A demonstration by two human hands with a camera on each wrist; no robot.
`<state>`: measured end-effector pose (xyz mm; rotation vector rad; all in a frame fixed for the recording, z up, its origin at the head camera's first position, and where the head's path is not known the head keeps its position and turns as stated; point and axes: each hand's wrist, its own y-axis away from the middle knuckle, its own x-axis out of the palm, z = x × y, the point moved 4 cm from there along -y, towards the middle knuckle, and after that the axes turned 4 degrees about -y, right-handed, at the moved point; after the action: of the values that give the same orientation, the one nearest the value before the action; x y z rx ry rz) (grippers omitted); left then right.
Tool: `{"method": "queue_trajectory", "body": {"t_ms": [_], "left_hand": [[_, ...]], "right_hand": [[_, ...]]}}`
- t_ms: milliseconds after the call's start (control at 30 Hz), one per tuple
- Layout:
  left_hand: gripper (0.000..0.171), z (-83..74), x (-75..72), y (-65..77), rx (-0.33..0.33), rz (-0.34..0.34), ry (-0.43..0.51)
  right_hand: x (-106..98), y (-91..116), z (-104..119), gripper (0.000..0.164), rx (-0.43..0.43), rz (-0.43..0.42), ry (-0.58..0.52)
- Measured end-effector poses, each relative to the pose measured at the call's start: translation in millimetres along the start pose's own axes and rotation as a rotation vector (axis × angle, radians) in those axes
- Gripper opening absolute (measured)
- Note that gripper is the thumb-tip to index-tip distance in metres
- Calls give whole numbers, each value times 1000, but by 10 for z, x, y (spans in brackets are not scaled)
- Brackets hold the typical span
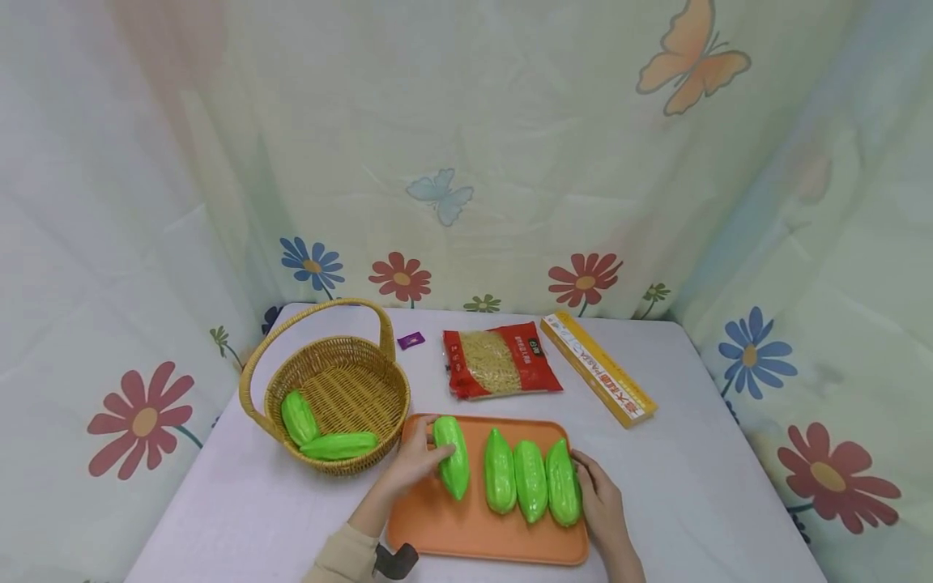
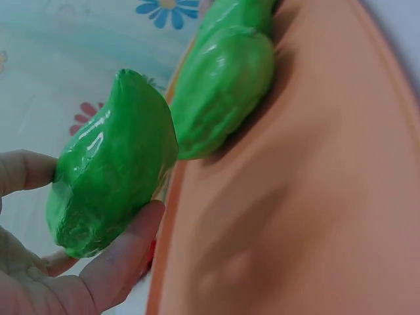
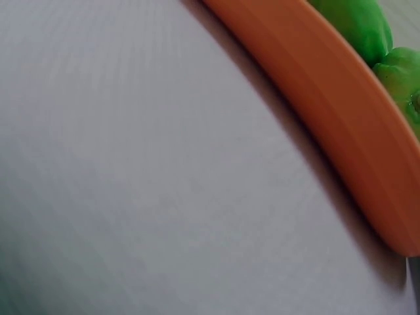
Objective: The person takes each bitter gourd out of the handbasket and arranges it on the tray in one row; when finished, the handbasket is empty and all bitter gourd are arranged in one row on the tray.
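My left hand [image 1: 417,459] pinches a glossy green bitter melon [image 1: 452,457] between thumb and fingers, over the left part of the orange tray [image 1: 437,530]. In the left wrist view this melon [image 2: 115,164] is raised above the tray, its pointed end up. Three more bitter melons [image 1: 530,481] lie side by side on the tray's right half. At the tray's right rim is my right hand [image 1: 601,498], its fingers extended beside the rightmost melon [image 1: 564,484]. The right wrist view shows the tray's outer wall [image 3: 328,98] but not the hand.
A wicker basket [image 1: 399,389] with a tall handle stands left of the tray, two bitter melons [image 1: 338,445] inside. Behind the tray lie a red bag of pasta [image 1: 503,360] and a small purple packet [image 1: 411,340]. A long yellow box [image 1: 598,368] lies at the back right.
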<state>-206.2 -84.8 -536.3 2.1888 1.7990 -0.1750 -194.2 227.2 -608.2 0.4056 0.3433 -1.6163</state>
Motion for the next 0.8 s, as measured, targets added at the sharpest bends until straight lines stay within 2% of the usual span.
{"method": "queue_trajectory", "body": {"t_ms": [200, 400, 667, 800], "left_hand": [[62, 106, 180, -15, 25, 39, -76], [61, 127, 291, -43, 39, 48, -83], [63, 168, 402, -90, -34, 25, -59], [67, 151, 417, -106, -42, -3, -134]], "right_hand": [[-5, -5, -19, 46, 1, -2, -1], [-12, -9, -24, 46, -11, -10, -7], [-7, -1, -2, 46, -5, -5, -17], [1, -5, -9, 47, -6, -8, -15]]}}
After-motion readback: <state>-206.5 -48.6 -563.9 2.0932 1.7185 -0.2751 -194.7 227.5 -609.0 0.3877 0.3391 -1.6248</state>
